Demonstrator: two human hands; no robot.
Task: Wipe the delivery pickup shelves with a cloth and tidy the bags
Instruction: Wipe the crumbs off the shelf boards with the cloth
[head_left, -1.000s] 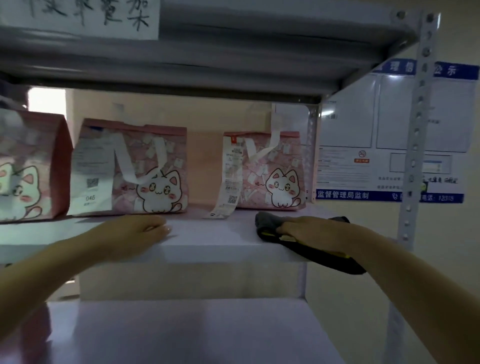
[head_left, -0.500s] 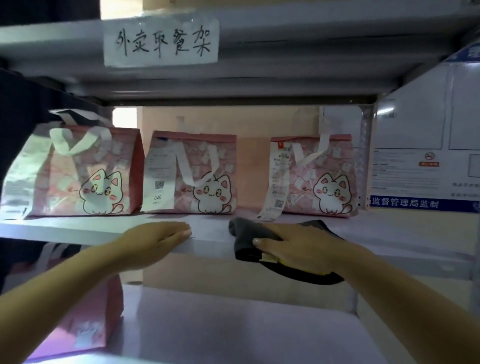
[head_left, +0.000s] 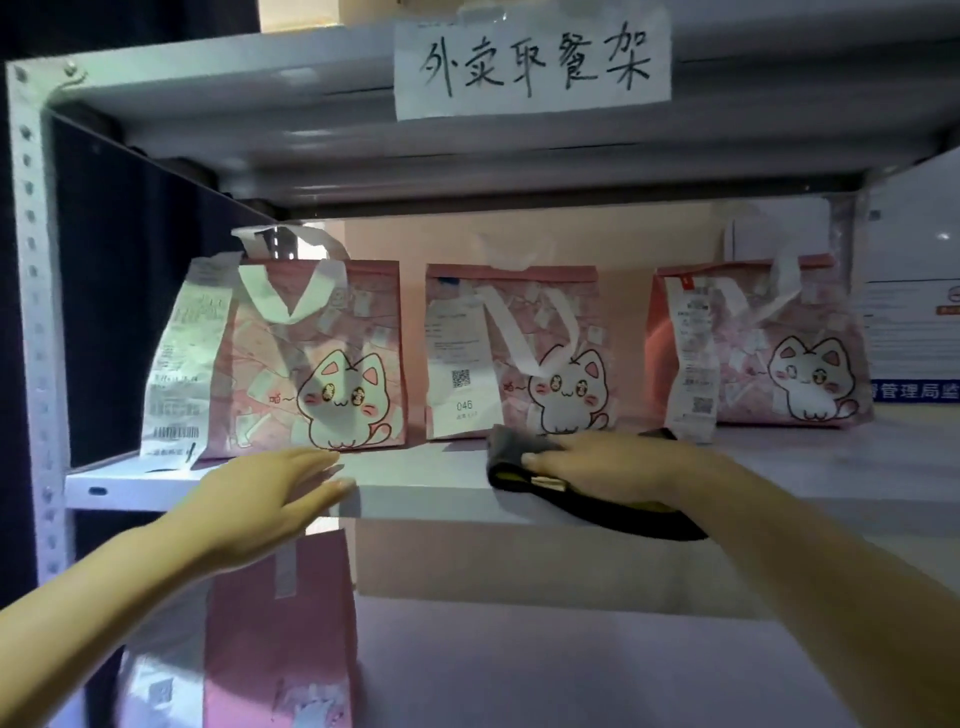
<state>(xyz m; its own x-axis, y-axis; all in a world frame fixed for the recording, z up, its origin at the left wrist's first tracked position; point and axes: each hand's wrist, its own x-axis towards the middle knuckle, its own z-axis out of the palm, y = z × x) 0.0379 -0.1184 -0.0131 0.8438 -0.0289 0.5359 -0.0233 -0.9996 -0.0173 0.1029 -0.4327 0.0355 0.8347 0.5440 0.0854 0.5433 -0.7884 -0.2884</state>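
Observation:
Three pink cat-print bags stand in a row at the back of the middle shelf (head_left: 415, 480): a left bag (head_left: 322, 358), a middle bag (head_left: 524, 353) and a right bag (head_left: 769, 343), each with a white receipt on it. My right hand (head_left: 613, 462) presses flat on a dark cloth (head_left: 613, 512) that lies on the shelf's front part and hangs over its edge, in front of the middle bag. My left hand (head_left: 275, 499) rests flat on the shelf's front edge below the left bag, fingers straight.
A handwritten paper sign (head_left: 530, 62) is taped to the upper shelf's front. A perforated metal post (head_left: 36, 312) stands at the left. Another pink bag (head_left: 280, 639) stands on the lower shelf (head_left: 571, 670). A notice board (head_left: 914, 322) hangs on the wall at right.
My right hand has slid the cloth leftward along the shelf, from its right end to in front of the middle bag. My view has swung left. My left hand stays on the shelf edge.

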